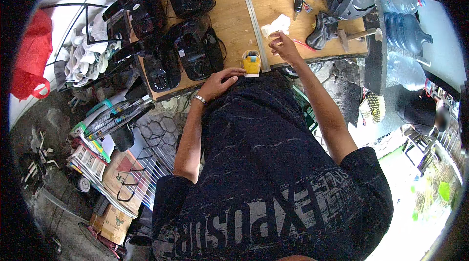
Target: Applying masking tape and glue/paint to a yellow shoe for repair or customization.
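The left hand (220,84) has its fingertips at a yellow cup (252,63) on the wooden worktop (230,9); the right hand (286,50) is just beside a crumpled white wad (276,25), left of a hammer (360,35).

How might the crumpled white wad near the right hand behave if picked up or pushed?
The crumpled white wad would probably flop, since its folds suggest soft cloth or tissue. It is likely light, given its loosely bunched look. Its irregular outline suggests sliding rather than rolling.
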Tool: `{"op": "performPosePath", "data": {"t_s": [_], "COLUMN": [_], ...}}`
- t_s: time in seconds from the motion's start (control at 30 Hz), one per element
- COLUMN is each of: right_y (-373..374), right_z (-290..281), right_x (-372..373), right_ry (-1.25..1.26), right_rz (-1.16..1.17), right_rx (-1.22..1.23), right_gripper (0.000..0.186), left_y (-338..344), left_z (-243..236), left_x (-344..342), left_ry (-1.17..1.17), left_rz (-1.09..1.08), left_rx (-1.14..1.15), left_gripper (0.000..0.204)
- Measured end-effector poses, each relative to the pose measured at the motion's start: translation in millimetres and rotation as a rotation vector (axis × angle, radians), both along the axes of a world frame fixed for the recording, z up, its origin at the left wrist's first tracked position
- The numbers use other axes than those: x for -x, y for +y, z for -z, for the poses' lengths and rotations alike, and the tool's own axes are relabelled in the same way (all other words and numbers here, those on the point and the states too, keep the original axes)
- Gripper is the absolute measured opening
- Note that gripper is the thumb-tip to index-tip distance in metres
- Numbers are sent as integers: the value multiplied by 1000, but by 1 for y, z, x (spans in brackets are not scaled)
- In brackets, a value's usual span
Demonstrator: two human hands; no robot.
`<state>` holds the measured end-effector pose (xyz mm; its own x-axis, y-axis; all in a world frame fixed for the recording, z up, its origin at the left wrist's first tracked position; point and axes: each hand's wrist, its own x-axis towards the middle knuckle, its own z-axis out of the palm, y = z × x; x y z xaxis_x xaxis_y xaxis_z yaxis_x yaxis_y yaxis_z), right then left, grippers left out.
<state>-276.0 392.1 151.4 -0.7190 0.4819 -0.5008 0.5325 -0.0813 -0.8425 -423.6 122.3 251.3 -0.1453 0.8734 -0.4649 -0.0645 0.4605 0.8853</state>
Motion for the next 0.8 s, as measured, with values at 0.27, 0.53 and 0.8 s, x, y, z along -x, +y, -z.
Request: {"op": "performPosePath", "data": {"t_s": [0.27,0.53,0.8], "right_y": [23,18,17], "right_z": [-6,5,-4], "right_x": [19,40,45], "right_ry": [0,-242,-139], "right_rz": [-116,-427,-212], "right_rx": [-152,-1139,-978], "right_gripper": [35,44,24], "left_y": [-7,-8,-7], "left_z": [12,15,12], "left_x": [-4,-7,-7], "left_ry": [10,-23,104], "left_rz": [-9,-73,-47], "left_rx": [-13,-21,-50], "left_gripper": [36,36,32]}}
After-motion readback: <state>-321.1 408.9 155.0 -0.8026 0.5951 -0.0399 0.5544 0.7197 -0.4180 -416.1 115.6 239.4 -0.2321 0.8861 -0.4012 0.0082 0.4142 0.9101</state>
